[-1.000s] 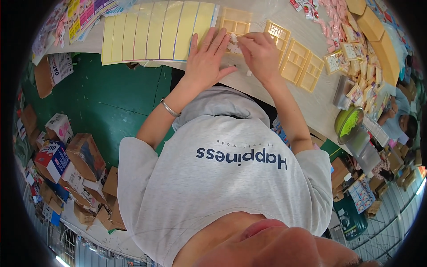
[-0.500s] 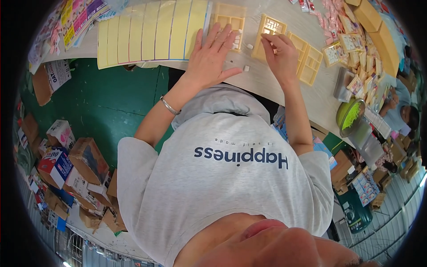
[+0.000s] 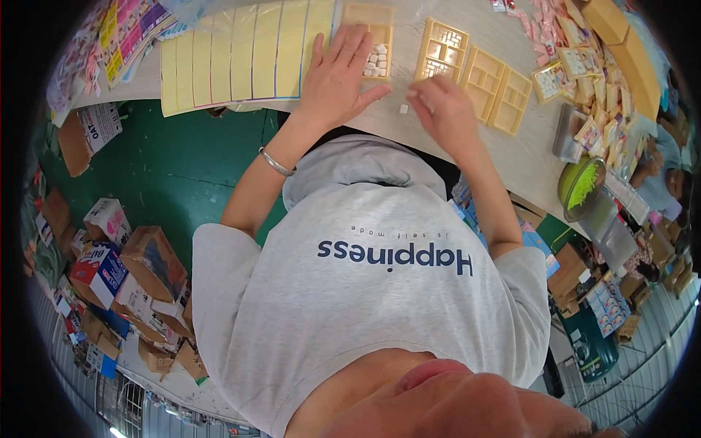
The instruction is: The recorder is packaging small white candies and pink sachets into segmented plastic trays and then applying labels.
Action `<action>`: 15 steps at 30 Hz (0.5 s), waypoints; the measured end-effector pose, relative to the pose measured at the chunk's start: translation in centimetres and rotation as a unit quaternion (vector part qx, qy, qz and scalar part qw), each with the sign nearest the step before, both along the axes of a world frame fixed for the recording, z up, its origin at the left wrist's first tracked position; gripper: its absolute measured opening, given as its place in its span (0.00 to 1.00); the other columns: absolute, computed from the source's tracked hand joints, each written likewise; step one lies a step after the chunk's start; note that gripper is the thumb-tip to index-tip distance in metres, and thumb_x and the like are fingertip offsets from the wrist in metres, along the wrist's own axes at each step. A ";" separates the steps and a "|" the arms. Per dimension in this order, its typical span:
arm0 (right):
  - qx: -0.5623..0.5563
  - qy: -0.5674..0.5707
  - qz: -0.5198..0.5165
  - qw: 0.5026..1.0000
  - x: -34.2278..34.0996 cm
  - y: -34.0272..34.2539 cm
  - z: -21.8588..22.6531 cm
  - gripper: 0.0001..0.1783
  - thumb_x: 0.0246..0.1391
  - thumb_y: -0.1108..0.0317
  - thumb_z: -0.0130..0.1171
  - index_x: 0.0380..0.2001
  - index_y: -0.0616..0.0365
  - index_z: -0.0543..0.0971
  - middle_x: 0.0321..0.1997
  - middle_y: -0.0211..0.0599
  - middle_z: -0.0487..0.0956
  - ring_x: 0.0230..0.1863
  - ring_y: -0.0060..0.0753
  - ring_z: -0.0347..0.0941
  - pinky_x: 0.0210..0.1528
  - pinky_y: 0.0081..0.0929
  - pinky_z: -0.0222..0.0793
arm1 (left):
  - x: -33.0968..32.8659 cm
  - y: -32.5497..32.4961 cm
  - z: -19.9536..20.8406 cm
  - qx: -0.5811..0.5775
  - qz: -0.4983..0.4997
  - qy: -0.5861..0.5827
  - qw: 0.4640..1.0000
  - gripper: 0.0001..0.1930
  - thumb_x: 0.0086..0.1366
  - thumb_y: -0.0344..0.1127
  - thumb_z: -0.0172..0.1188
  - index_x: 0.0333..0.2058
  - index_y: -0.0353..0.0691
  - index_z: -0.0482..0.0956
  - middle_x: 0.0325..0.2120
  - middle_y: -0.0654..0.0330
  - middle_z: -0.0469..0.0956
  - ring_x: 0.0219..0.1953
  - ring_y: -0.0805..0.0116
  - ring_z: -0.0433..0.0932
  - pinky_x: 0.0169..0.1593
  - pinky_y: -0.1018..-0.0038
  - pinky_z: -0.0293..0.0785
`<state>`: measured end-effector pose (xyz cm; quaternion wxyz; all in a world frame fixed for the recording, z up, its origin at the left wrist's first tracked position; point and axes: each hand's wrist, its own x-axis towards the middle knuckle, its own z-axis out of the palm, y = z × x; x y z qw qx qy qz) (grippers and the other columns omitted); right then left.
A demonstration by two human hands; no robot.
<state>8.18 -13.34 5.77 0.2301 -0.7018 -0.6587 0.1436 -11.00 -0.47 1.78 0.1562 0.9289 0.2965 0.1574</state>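
My left hand (image 3: 337, 79) lies flat with fingers spread, over the right end of a pale yellow striped sheet (image 3: 234, 51) and the left edge of a cream compartment tray (image 3: 388, 44). Several small white cube-like pieces (image 3: 375, 61) sit in that tray, partly covered by my fingers. My right hand (image 3: 445, 109) hovers at the near edge of a second cream tray (image 3: 442, 42), its fingers bent and the thumb apart from them. One loose white piece (image 3: 404, 109) rests on the table just left of my right thumb. Some right fingertips are slightly blurred.
Two more cream trays (image 3: 496, 84) lie side by side to the right. Beyond them are piled small packets (image 3: 595, 91), a clear container (image 3: 569, 131) and a bowl of bright green bits (image 3: 582, 182). Printed sheets (image 3: 131, 33) are stacked far left; cardboard boxes (image 3: 150, 259) stand on the floor.
My right hand has moved down and left from the second tray toward the loose white piece. Another loose piece beside that tray no longer shows. My left hand has shifted slightly left.
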 end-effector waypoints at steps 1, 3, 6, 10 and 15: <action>-0.048 0.054 0.022 0.997 -0.5 -1.0 -0.2 0.11 0.50 0.71 0.67 0.40 0.53 0.84 0.40 0.34 0.82 0.40 0.44 0.78 0.38 0.40 0.76 | 0.1 0.1 -0.1 0.012 -0.018 0.021 1.000 0.46 0.60 0.67 0.61 0.67 0.38 0.65 0.70 0.58 0.62 0.73 0.55 0.56 0.72 0.44 0.49; -0.031 0.027 0.014 0.999 -2.0 -2.1 -1.1 0.11 0.51 0.72 0.66 0.40 0.54 0.83 0.40 0.35 0.82 0.40 0.44 0.79 0.38 0.39 0.77 | 0.3 -0.1 -0.7 0.011 -0.038 0.032 0.999 0.46 0.60 0.67 0.61 0.67 0.40 0.65 0.70 0.59 0.62 0.73 0.55 0.56 0.72 0.44 0.49; -0.005 -0.014 0.009 1.000 -3.0 -2.8 -2.8 0.11 0.53 0.74 0.63 0.41 0.54 0.83 0.40 0.37 0.82 0.39 0.44 0.80 0.39 0.38 0.79 | 0.7 -0.1 -1.3 0.013 -0.059 0.046 0.997 0.46 0.61 0.67 0.60 0.69 0.43 0.64 0.71 0.61 0.61 0.73 0.55 0.55 0.73 0.45 0.48; -0.016 0.031 0.013 0.999 -2.3 -2.8 -3.2 0.12 0.51 0.74 0.66 0.41 0.54 0.84 0.39 0.38 0.82 0.37 0.42 0.81 0.39 0.33 0.79 | 0.3 0.6 -0.3 -0.027 -0.059 0.028 0.998 0.44 0.64 0.64 0.59 0.70 0.44 0.61 0.72 0.62 0.59 0.74 0.55 0.55 0.73 0.46 0.47; 0.195 0.166 -0.031 0.966 1.9 6.4 4.4 0.09 0.52 0.71 0.70 0.37 0.54 0.84 0.30 0.34 0.83 0.27 0.26 0.79 0.29 0.23 0.71 | -3.1 3.5 0.8 -0.042 0.078 -0.082 0.993 0.36 0.69 0.51 0.58 0.70 0.41 0.62 0.72 0.54 0.59 0.75 0.51 0.52 0.73 0.44 0.45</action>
